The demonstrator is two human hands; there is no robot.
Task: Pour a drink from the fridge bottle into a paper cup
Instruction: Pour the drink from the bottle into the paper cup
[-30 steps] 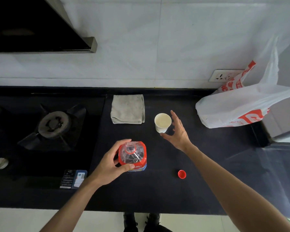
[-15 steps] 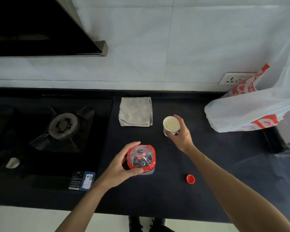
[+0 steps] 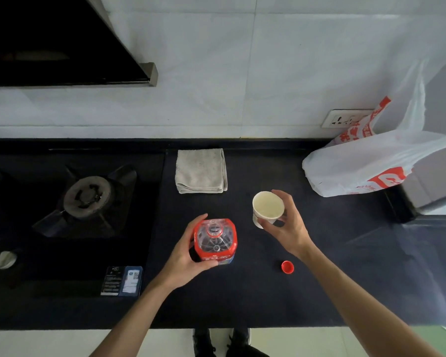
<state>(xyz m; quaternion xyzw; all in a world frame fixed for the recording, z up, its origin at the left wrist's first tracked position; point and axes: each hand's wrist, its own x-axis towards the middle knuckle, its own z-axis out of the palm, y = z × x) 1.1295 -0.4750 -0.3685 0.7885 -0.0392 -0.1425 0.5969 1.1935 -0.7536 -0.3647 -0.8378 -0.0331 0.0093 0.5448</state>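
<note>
Fingers (image 3: 289,202) of the right hand (image 3: 290,228) curled round the paper cup (image 3: 268,204), spread open just short of it a second ago; cup since drawn nearer. Left hand (image 3: 183,256) wrapped about the uncapped bottle (image 3: 215,240), upright on the bench (image 3: 242,292), forearm angled in. Red cap (image 3: 287,267) beside the right wrist; folded cloth (image 3: 201,171) and plastic bag (image 3: 358,166) behind.

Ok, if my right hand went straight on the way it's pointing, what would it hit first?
Beyond the paper cup that the right hand holds, the way looks free: bare counter just right of the folded cloth, then probably the wall.
</note>
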